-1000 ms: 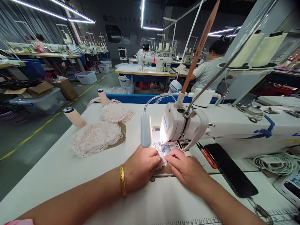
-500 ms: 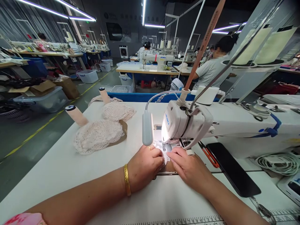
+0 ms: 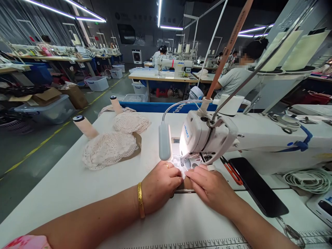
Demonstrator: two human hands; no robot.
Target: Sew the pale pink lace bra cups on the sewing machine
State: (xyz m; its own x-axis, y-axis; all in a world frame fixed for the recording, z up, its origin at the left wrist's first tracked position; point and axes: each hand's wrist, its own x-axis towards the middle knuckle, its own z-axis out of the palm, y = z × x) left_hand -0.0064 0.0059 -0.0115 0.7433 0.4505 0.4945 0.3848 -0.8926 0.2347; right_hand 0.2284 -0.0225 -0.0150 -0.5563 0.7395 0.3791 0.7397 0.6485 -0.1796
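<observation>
A smooth white table (image 3: pixel 64 186) stands in a dim workshop lit by strip lights. On its left lie round, frilly lace pieces (image 3: pixel 110 149). At centre the left hand (image 3: pixel 159 185) and right hand (image 3: pixel 210 185), fingers curled, pinch white lace trim (image 3: pixel 181 167) under the glossy sewing machine (image 3: pixel 207 136). A flat black phone (image 3: pixel 256 185) lies right.

White lace piece (image 3: pixel 181 168) under a sewing machine head, lower centre of the frame.
It lies flat and mostly hidden, pinched between the left hand (image 3: pixel 158 185) and right hand (image 3: pixel 210 186), fingertips pressing its scalloped edge.
</observation>
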